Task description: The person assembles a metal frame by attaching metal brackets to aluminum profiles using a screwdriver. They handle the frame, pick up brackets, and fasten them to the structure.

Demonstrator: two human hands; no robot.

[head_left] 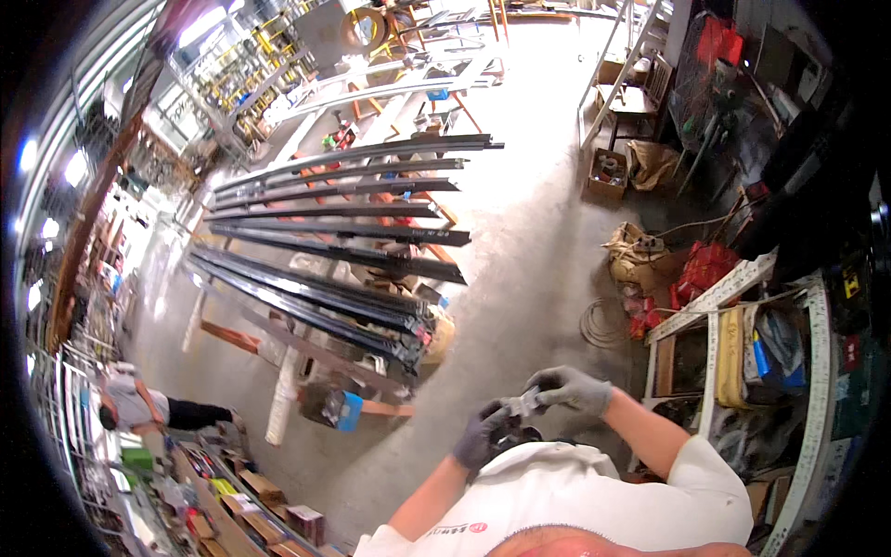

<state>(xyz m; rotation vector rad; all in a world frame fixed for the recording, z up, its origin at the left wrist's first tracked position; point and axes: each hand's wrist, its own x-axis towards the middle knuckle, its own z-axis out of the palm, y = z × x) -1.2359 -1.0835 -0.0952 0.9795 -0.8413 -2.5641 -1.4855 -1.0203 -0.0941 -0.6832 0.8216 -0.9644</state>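
Both my hands are in grey work gloves, held close together in front of my torso. Between them is a small pale metal-looking piece (523,403); its exact kind is too small to make out. My left hand (486,434) is closed around its left side. From the right, my right hand (570,390) pinches the same piece with bent fingers. Something dark and rounded (529,434) shows just below the piece, against my white shirt, partly hidden.
Long dark metal profiles (343,232) lie side by side on trestles ahead to the left. A white-framed shelf (713,371) holding bags stands at my right, near a red bag (707,271) and coiled cable (601,323). A person (148,404) bends at the far left, beside boxes (264,524).
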